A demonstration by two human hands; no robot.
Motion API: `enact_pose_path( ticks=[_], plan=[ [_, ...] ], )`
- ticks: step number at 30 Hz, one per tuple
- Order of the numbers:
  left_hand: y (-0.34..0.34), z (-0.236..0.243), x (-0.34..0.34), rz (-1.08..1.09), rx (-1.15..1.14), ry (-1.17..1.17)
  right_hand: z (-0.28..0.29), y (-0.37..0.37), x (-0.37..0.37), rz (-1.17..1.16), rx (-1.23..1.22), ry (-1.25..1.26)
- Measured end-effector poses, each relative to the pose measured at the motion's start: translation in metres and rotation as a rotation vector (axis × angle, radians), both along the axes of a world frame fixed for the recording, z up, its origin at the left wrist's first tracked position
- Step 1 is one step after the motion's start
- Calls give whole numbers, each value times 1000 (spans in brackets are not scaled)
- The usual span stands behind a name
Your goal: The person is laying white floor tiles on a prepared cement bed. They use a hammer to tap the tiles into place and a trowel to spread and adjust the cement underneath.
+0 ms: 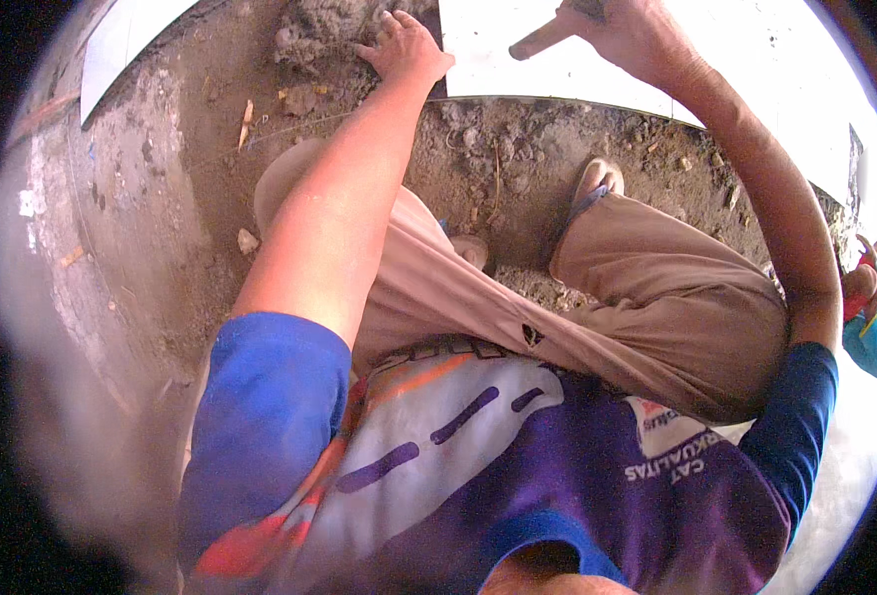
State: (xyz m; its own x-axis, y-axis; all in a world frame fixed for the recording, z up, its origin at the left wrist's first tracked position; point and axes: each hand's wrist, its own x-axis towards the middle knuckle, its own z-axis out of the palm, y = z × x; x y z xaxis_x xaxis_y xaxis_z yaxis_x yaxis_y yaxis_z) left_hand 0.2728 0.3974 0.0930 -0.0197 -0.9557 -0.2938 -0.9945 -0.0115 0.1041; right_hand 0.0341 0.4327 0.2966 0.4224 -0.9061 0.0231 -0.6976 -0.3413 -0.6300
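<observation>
My left hand (406, 50) is spread over the rough grey dirt or mortar, with its fingers apart and its heel beside the left edge of a white tile (498, 74). Above that same white surface is my right hand (637, 40), its thumb stretched out to the left. The other fingers of this hand are partly cut off by the upper rim, and a dark grey patch shows by them; whether it is a stain or an object I cannot tell. No held thing is plain in either hand.
Another white tile (126, 50) lies at the far left. Crumbly grey mortar (498, 149) with small chips borders the white surface. A thin string (290, 129) seems to cross the ground. My bent legs (656, 268) take up the middle. Part of another person (867, 317) shows at the right rim.
</observation>
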Motion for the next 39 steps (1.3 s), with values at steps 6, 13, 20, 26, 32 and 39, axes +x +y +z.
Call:
enact_pose_path(
  ticks=[6, 13, 20, 26, 32, 39],
  plan=[
    [0, 6, 15, 46, 42, 15, -2, -17, 13, 106, -148, 121],
    [-10, 12, 1, 168, 130, 48, -13, -32, -33, -100, -127, 0],
    [-15, 13, 6, 238, 276, 108, -14, -44, -72, -426, -72, 300],
    [-29, 8, 5, 200, 303, 47, -12, -60, -99, -472, -113, 314],
    [-22, -4, -45, -293, -107, 74, -9, -43, -182, -683, -188, 263],
    [-18, -29, -142, -601, -162, -117, 2, 83, -265, -891, -172, 128]
  ],
)
